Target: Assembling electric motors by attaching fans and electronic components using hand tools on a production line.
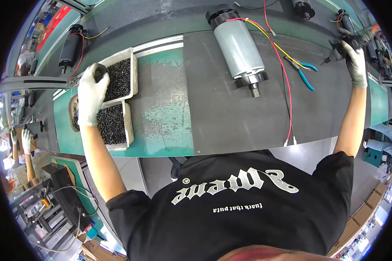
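Note:
My left hand [92,93], in a white glove, is over the bins at the left of the bench. Its thumb and fingers curl round a small dark thing that I cannot make out. Small black screws [119,80] fill the far bin [134,74], and more fill the near bin [127,124]. At the far right my gloved right hand [357,67] is closed on a dark power screwdriver [359,40], its bit pointing left. Between the hands a silver motor [238,48] with black ends lies tilted, its threaded shaft towards me.
Blue-handled pliers [307,80] lie right of the motor, by its red, yellow and black wires [287,93]. Another motor [71,48] is at the far left, and one more [303,8] at the back. A co-worker's gloved hands [26,141] show at the left edge.

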A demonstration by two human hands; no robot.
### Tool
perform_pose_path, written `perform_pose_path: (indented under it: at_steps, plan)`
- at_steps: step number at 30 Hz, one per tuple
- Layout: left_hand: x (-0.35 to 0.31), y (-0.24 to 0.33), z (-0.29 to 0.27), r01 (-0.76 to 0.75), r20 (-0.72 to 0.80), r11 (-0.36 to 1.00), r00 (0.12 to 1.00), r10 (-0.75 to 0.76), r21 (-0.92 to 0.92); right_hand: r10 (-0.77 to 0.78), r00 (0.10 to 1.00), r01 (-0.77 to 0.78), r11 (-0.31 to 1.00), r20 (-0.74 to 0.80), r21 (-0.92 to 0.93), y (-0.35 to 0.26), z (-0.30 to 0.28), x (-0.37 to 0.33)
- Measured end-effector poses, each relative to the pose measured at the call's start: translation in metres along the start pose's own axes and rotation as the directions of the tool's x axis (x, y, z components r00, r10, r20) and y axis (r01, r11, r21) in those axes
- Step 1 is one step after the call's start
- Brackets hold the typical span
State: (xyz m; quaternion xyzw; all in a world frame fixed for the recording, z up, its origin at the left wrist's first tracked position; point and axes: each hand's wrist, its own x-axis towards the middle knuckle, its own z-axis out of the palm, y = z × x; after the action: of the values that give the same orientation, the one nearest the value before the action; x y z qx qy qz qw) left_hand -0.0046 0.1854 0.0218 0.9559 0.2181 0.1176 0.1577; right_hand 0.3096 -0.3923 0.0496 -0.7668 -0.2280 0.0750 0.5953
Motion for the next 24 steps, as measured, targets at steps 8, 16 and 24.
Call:
perform_pose_path:
  at_steps: [8,16,24]
  plan:
    - [-0.085,0.179,0.070,0.312,0.182,-0.547,0.943,0.279,-0.776,-0.490,0.870,0.224,0.306,-0.049,0.925,-0.090,0.110,-0.066]
    - [-0.114,0.249,0.130,0.568,0.375,-0.793,0.799,0.469,-0.219,-0.390,0.901,0.381,0.502,-0.190,0.777,-0.081,0.140,-0.101]
    - [-0.124,0.249,0.131,0.506,0.367,-0.669,0.861,0.353,-0.545,-0.384,0.898,0.426,0.642,-0.214,0.638,-0.066,0.136,-0.117]
